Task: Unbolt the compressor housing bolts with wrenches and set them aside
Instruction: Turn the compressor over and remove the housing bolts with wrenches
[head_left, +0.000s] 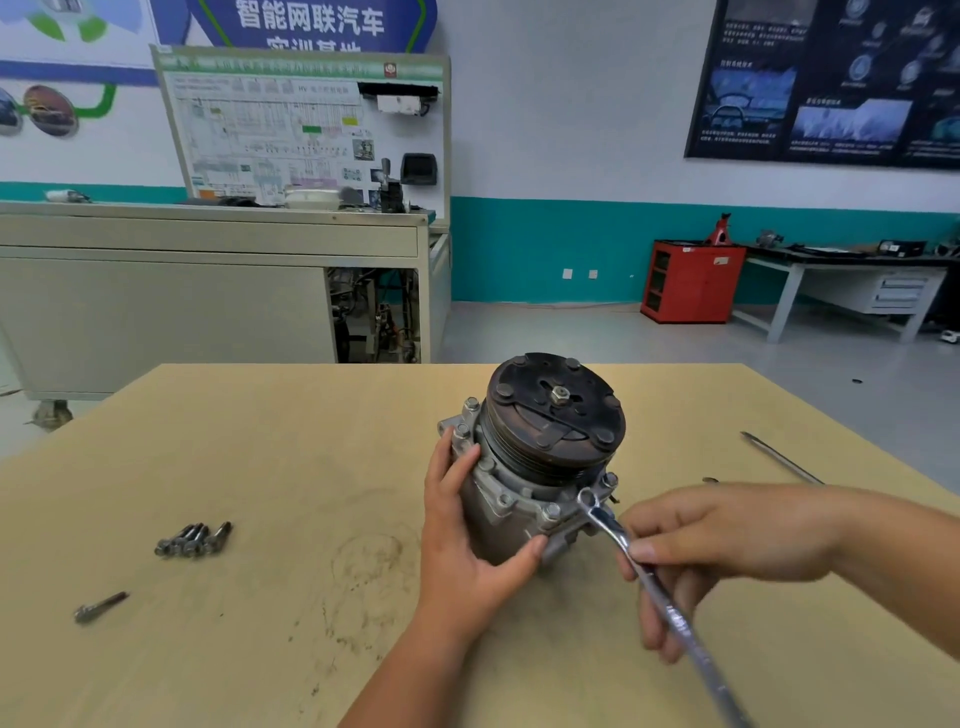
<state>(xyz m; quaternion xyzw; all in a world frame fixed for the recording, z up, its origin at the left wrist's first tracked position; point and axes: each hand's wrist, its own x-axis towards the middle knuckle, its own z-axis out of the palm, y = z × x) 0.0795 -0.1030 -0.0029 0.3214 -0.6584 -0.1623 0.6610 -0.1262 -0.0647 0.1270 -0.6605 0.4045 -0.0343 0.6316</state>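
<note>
Head view: wrench (675, 622) ring at near-right flange.
Shaft runs nearward into right grip (727, 545), clamped round it; left grip (467, 525) clasps compressor (550, 441).

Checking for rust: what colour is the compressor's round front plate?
The front plate is dull black with brownish patches; the head view shows it.

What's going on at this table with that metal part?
A person is unbolting a compressor that stands on a wooden table. The left hand grips its body to steady it. The right hand holds a wrench with its ring end at the housing rim. A cluster of removed bolts lies to the left, with a single bolt nearer the front edge. A few housing bolts are not yet out.
</note>
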